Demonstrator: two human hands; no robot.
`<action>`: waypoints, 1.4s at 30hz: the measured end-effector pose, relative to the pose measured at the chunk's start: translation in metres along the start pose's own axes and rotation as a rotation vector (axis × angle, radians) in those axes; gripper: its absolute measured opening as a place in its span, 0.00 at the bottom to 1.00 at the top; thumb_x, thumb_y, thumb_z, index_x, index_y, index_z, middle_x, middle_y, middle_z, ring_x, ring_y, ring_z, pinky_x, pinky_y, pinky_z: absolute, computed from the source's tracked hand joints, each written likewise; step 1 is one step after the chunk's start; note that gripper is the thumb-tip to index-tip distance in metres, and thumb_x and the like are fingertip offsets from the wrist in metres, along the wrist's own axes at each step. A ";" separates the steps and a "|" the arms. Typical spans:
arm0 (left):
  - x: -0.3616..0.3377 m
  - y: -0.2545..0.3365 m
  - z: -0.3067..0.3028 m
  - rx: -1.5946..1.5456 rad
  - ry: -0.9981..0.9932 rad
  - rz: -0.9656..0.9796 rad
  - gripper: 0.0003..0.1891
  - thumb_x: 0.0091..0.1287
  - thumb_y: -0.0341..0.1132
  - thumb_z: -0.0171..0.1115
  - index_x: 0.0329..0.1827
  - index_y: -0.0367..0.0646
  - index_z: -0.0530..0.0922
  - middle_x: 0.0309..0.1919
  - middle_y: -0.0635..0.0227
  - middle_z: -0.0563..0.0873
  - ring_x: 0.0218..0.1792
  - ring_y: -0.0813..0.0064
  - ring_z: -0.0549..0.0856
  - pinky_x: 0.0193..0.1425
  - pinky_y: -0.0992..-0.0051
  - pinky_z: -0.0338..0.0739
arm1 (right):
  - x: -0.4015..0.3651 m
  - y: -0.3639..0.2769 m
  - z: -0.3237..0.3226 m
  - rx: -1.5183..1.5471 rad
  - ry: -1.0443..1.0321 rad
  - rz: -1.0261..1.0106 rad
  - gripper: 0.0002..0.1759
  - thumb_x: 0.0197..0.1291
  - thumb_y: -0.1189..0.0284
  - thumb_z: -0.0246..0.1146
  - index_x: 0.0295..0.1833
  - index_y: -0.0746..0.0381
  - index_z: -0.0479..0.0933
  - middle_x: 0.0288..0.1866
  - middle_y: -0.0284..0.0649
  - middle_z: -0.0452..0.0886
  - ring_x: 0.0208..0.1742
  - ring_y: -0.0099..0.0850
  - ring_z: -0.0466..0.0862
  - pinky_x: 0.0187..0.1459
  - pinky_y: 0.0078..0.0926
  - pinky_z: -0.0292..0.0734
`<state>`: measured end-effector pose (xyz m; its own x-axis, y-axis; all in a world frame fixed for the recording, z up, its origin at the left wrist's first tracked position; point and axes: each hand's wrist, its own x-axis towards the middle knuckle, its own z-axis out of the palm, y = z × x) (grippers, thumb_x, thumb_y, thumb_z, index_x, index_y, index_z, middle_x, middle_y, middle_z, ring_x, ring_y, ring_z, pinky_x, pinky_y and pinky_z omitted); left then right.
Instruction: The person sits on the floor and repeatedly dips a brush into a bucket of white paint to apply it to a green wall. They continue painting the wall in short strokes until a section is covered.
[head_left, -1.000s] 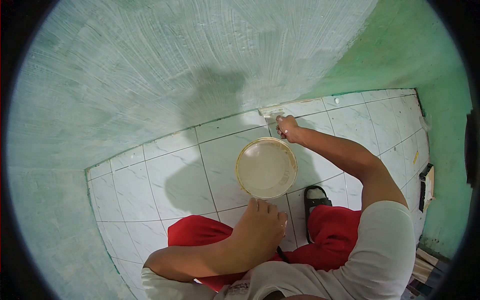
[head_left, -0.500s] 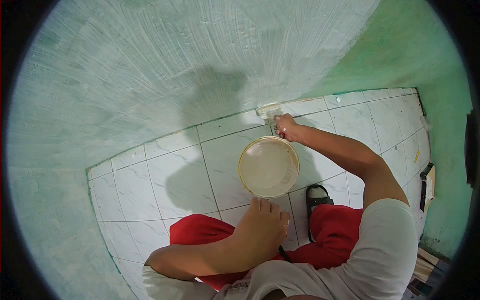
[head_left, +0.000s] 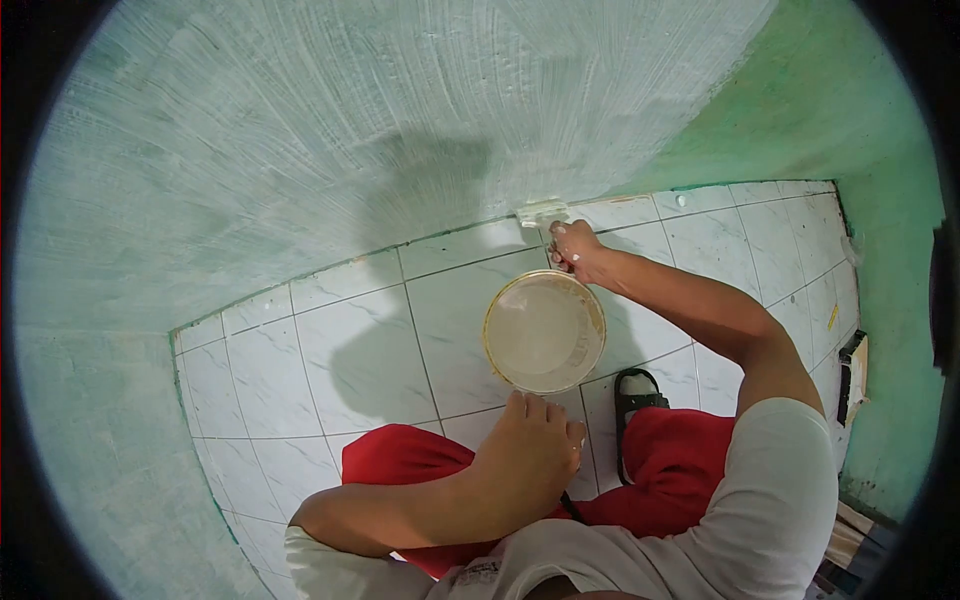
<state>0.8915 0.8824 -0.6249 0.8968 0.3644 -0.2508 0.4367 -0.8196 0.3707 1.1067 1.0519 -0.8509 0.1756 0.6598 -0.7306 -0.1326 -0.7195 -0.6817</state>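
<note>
My right hand (head_left: pixel 575 246), flecked with white paint, is closed around the handle of a wide paintbrush (head_left: pixel 542 212). The pale bristles touch the foot of the wall (head_left: pixel 450 110), where it meets the floor. Below that hand is a round bucket (head_left: pixel 540 335) with a yellowish rim and whitish paint inside. My left hand (head_left: pixel 535 445) is curled at the bucket's near edge, knuckles up, and holds it there; the fingertips are hidden.
White marbled tiles (head_left: pixel 360 355) cover the floor. A green wall (head_left: pixel 880 270) stands on the right. My sandalled foot (head_left: pixel 637 388) is right of the bucket, below red trousers (head_left: pixel 675 450). A small white round thing (head_left: pixel 682 200) lies near the far wall.
The brush has shifted slightly at the wall base, its bristles now more against the wall. The bucket and my left hand have moved a little to the right.
</note>
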 end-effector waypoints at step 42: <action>0.057 0.031 -0.008 0.071 -0.156 -0.078 0.23 0.69 0.49 0.63 0.53 0.36 0.83 0.39 0.58 0.86 0.44 0.60 0.84 0.52 0.62 0.76 | 0.013 -0.038 -0.180 -0.057 0.129 -0.225 0.15 0.67 0.68 0.59 0.31 0.68 0.71 0.23 0.39 0.74 0.18 0.25 0.70 0.17 0.29 0.61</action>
<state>0.9567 0.8818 -0.6206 0.8362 0.3593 -0.4144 0.4932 -0.8230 0.2817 1.2894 1.0489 -0.8269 0.3178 0.7743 -0.5472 -0.0214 -0.5711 -0.8206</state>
